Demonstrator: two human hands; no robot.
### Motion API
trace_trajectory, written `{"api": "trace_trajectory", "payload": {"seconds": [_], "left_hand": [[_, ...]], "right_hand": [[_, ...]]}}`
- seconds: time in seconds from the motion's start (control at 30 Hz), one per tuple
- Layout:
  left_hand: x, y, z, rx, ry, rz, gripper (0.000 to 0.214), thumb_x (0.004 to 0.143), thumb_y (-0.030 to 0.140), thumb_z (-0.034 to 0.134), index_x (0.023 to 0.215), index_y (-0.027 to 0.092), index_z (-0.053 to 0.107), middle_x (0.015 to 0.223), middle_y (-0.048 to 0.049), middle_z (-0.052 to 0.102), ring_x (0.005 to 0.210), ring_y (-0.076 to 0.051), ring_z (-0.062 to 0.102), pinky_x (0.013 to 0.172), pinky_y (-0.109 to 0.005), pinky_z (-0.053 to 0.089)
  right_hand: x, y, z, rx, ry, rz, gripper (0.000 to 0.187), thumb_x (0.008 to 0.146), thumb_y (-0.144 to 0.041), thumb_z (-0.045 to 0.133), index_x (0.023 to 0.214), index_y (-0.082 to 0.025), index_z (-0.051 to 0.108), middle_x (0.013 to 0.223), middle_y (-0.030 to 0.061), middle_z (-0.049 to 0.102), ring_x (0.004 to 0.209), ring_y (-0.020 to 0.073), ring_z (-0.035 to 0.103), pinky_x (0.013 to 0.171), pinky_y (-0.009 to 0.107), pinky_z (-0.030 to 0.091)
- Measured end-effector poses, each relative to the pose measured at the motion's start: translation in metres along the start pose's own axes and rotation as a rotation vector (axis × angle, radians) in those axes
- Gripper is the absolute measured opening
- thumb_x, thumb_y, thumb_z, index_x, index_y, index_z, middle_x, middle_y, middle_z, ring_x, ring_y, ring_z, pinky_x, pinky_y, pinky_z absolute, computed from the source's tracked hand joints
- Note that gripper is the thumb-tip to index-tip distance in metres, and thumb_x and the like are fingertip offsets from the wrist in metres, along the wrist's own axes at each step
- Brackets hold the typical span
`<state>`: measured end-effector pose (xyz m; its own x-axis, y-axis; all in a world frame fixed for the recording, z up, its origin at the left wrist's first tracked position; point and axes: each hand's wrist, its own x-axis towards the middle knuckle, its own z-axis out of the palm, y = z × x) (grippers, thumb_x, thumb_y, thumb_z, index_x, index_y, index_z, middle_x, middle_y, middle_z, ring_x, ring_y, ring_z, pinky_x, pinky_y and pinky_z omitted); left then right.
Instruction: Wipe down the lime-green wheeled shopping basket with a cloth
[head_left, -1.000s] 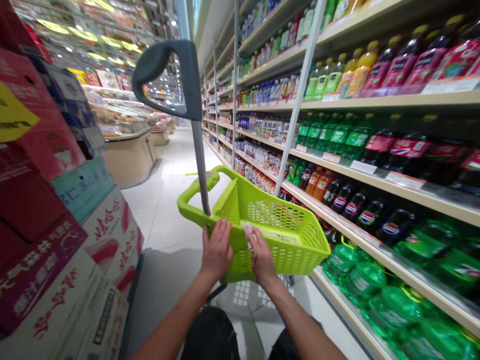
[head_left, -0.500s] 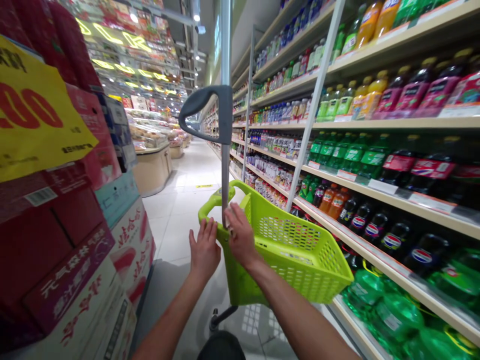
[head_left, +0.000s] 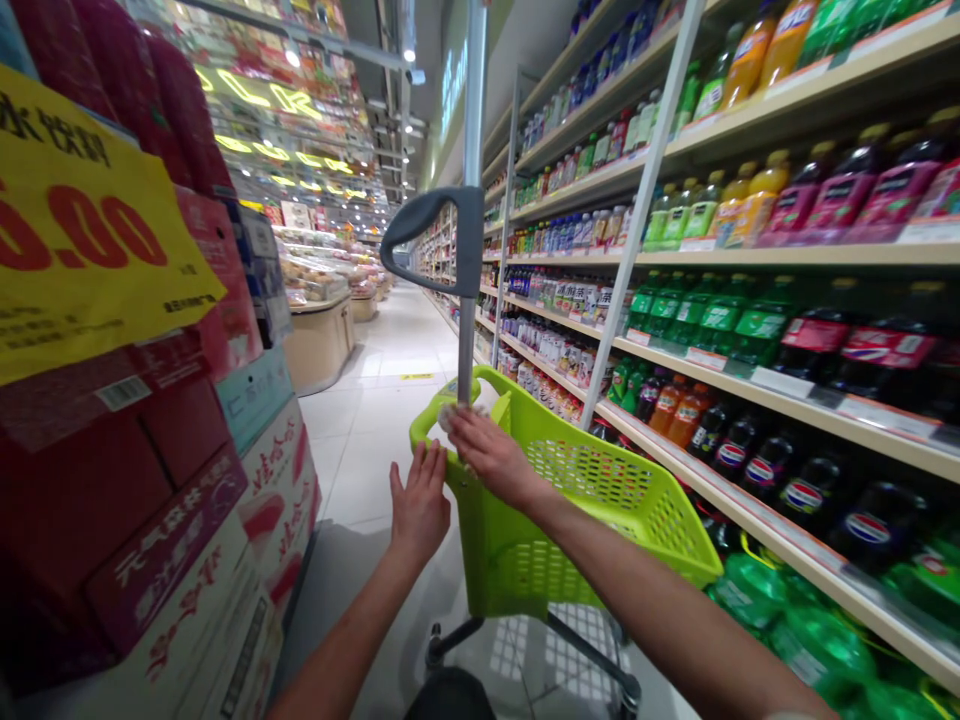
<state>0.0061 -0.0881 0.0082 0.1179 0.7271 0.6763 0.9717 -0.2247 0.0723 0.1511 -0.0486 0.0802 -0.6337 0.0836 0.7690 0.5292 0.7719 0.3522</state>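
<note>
Right hand (head_left: 491, 452): fingers extended and pressed together over a white cloth (head_left: 448, 414), which is held under them; thumb hidden.
White cloth: directly beneath the right-hand grip, an edge protruding past the fingertips, at the foot of the pole (head_left: 466, 350).
Left hand (head_left: 420, 508): just left of the grip; thumb spread from the fingers, fingertips at the basket rim.
Green basket (head_left: 501, 565): below the grip and extending to its right.
Grey handle (head_left: 470, 240): above the grip, atop the pole.
Wheeled base (head_left: 589, 655): beneath the basket, below the grip.
Shelved bottles (head_left: 759, 325): well right of the grip.
</note>
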Motion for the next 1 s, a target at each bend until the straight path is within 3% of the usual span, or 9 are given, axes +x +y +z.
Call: {"api": "trace_trajectory", "payload": {"seconds": [0.13, 0.2, 0.27, 0.4, 0.5, 0.6, 0.7, 0.8, 1.0], "left_hand": [[-0.003, 0.0, -0.001, 0.003, -0.001, -0.002, 0.062, 0.068, 0.007, 0.035, 0.129, 0.012, 0.036, 0.139, -0.0084, 0.032, 0.131, -0.023, 0.023, 0.105, -0.053, 0.01], [-0.004, -0.001, 0.0, -0.002, -0.009, 0.003, 0.062, 0.068, 0.008, 0.035, 0.13, 0.013, 0.035, 0.139, -0.0082, 0.031, 0.131, -0.022, 0.022, 0.105, -0.053, 0.008], [-0.004, -0.002, 0.001, -0.009, -0.02, 0.011, 0.063, 0.067, 0.007, 0.036, 0.13, 0.013, 0.034, 0.14, -0.0082, 0.031, 0.131, -0.022, 0.022, 0.105, -0.053, 0.006], [-0.004, -0.003, 0.002, -0.012, -0.032, 0.014, 0.064, 0.067, 0.009, 0.036, 0.132, 0.012, 0.032, 0.141, -0.0083, 0.028, 0.132, -0.021, 0.02, 0.106, -0.052, 0.004], [-0.006, -0.002, 0.0, -0.016, -0.031, 0.02, 0.065, 0.068, 0.009, 0.037, 0.132, 0.012, 0.03, 0.141, -0.0103, 0.028, 0.131, -0.022, 0.021, 0.106, -0.052, 0.002], [-0.014, 0.001, 0.0, -0.032, -0.023, 0.042, 0.064, 0.069, 0.009, 0.036, 0.133, 0.012, 0.028, 0.141, -0.0113, 0.028, 0.131, -0.021, 0.022, 0.106, -0.051, 0.002], [-0.026, 0.009, 0.005, -0.053, -0.006, 0.031, 0.064, 0.07, 0.01, 0.036, 0.133, 0.012, 0.027, 0.14, -0.0124, 0.03, 0.131, -0.022, 0.022, 0.106, -0.05, 0.005], [-0.038, 0.021, 0.014, -0.066, -0.009, 0.045, 0.061, 0.071, 0.01, 0.036, 0.132, 0.01, 0.03, 0.139, -0.0137, 0.032, 0.13, -0.023, 0.024, 0.106, -0.05, 0.006], [-0.056, 0.04, 0.027, -0.071, -0.11, 0.146, 0.056, 0.071, 0.011, 0.037, 0.127, 0.009, 0.038, 0.138, -0.0137, 0.032, 0.13, -0.023, 0.026, 0.107, -0.049, 0.006]], "right_hand": [[0.032, 0.019, -0.015, -0.002, 0.104, 0.144, 0.036, 0.087, -0.011, 0.033, 0.117, -0.013, 0.052, 0.13, 0.0076, 0.046, 0.132, 0.0154, 0.017, 0.108, 0.038, 0.026], [0.022, 0.011, -0.008, 0.017, 0.078, 0.152, 0.036, 0.087, -0.011, 0.034, 0.118, -0.013, 0.051, 0.13, 0.0077, 0.046, 0.132, 0.0154, 0.017, 0.107, 0.038, 0.027], [-0.011, -0.011, 0.007, 0.039, 0.023, 0.14, 0.035, 0.086, -0.01, 0.037, 0.118, -0.011, 0.052, 0.128, 0.0099, 0.048, 0.132, 0.0169, 0.02, 0.106, 0.038, 0.03], [-0.107, -0.071, 0.045, 0.055, -0.114, 0.216, 0.036, 0.08, -0.005, 0.043, 0.114, -0.008, 0.054, 0.122, 0.0158, 0.052, 0.127, 0.0233, 0.031, 0.098, 0.044, 0.038], [-0.153, -0.102, 0.056, 0.119, -0.249, 0.272, 0.038, 0.075, -0.003, 0.048, 0.112, -0.007, 0.056, 0.118, 0.0181, 0.055, 0.12, 0.0244, 0.041, 0.093, 0.043, 0.042], [-0.154, -0.103, 0.039, 0.18, -0.238, 0.35, 0.042, 0.075, -0.003, 0.046, 0.116, -0.009, 0.054, 0.117, 0.0163, 0.056, 0.12, 0.0229, 0.041, 0.094, 0.04, 0.043], [-0.124, -0.083, 0.012, 0.173, -0.024, 0.47, 0.044, 0.079, -0.005, 0.039, 0.121, -0.014, 0.05, 0.127, 0.0115, 0.049, 0.126, 0.0203, 0.034, 0.1, 0.041, 0.037], [-0.108, -0.066, 0.006, 0.106, 0.095, 0.488, 0.042, 0.081, -0.005, 0.036, 0.119, -0.014, 0.051, 0.128, 0.0114, 0.047, 0.128, 0.0196, 0.029, 0.102, 0.043, 0.034], [-0.159, -0.085, 0.022, 0.058, -0.132, 0.39, 0.038, 0.079, -0.005, 0.039, 0.111, -0.01, 0.057, 0.116, 0.0151, 0.057, 0.122, 0.022, 0.039, 0.093, 0.041, 0.045]]}}
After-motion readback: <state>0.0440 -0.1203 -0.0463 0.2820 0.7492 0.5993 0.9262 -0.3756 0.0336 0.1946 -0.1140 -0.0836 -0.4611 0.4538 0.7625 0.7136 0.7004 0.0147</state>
